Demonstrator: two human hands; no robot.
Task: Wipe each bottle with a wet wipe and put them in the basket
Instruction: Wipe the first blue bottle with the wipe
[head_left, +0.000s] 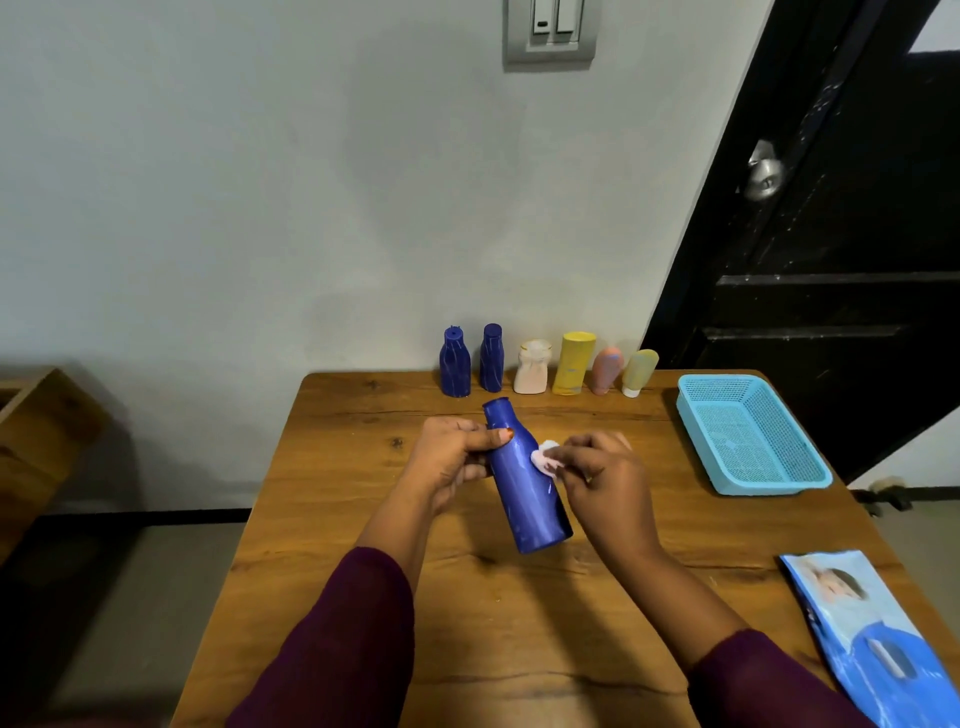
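Above wood table (363, 519), L hand (449, 457) grip curls round glossy blue bottle (524, 493); R hand (602, 478) pinches crumpled wipe (545, 460).

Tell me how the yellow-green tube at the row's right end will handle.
The yellow-green tube stands on its small white cap, wider above, so a nudge would probably tip it. It looks like soft squeeze plastic, likely yielding under grip. The pink bottle close beside could get knocked.

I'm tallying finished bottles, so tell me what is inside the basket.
No bottle shows inside the basket: only its bare mesh floor with a few pale glints. Its near wall hides a thin strip of that floor.
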